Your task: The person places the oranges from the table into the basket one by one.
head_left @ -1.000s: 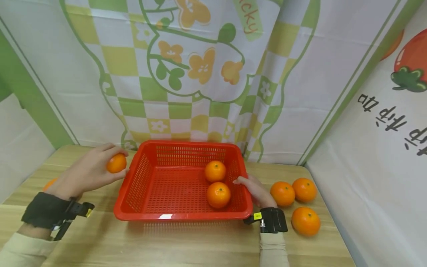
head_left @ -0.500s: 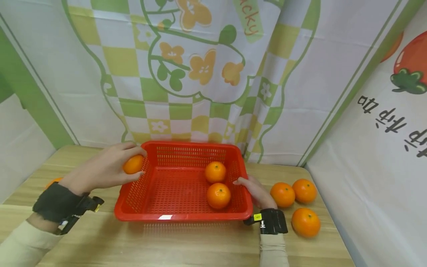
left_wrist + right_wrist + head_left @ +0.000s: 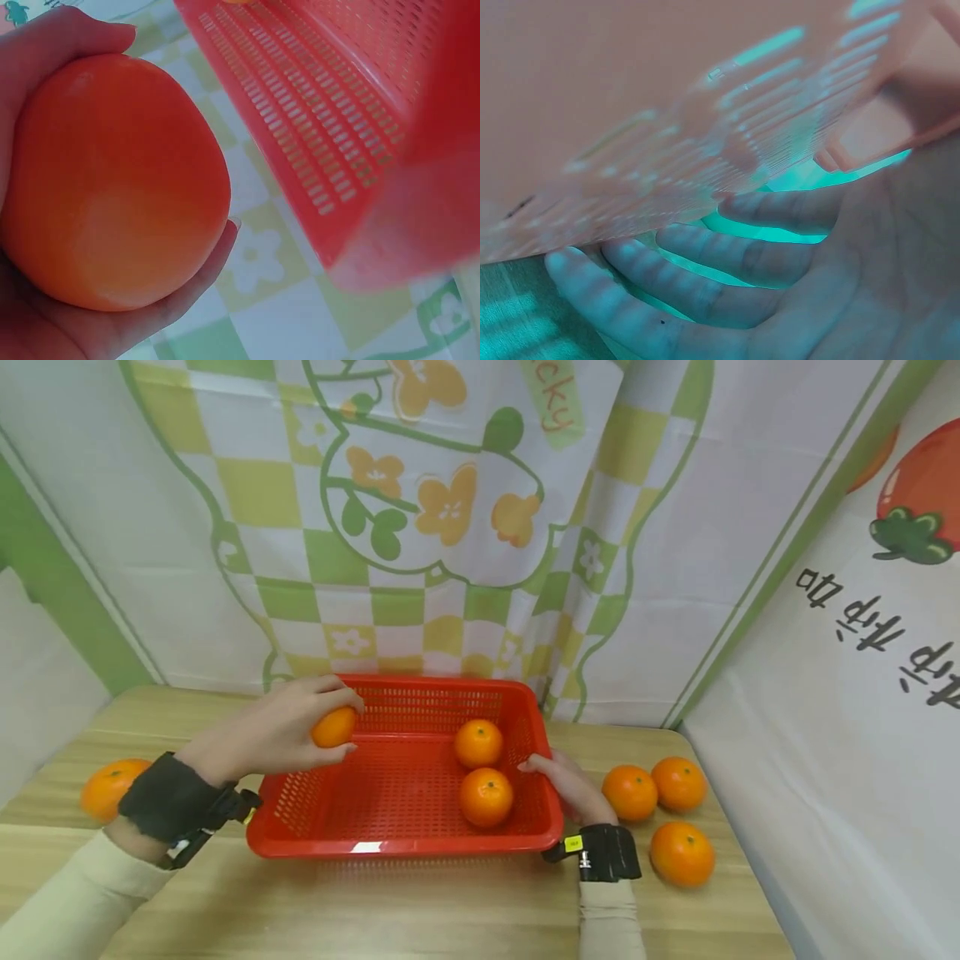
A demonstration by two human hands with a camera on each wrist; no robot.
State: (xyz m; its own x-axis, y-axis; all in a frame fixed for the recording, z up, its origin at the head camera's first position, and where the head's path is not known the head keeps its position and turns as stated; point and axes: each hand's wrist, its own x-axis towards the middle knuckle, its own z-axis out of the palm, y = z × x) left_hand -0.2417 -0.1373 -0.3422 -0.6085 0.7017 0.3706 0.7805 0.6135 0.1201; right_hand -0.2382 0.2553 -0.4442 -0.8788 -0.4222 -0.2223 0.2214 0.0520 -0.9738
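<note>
My left hand [image 3: 281, 727] grips an orange [image 3: 334, 727] between thumb and fingers, over the left side of a red plastic basket [image 3: 405, 846]. In the left wrist view the held orange [image 3: 120, 184] fills the palm, and the slotted basket wall [image 3: 300, 135] appears beyond it. At the basket's right side my right hand [image 3: 573, 789] holds the rim, thumb hooked over the top. The right wrist view has its fingers [image 3: 705, 289] spread along the outside of the slotted wall. Two oranges, one behind [image 3: 478, 743] and one in front [image 3: 486, 797], lie in the basket's right part.
Right of the basket, three oranges [image 3: 630, 792] sit on the wooden table [image 3: 420, 910]. Another orange [image 3: 112, 789] lies at the far left, partly behind the left wrist strap. A patterned curtain [image 3: 420, 610] hangs directly behind the basket.
My left hand has carried its orange rightward, from outside the basket's left rim to over its inside. My right hand stays on the rim. The far-left orange is now less covered by the arm.
</note>
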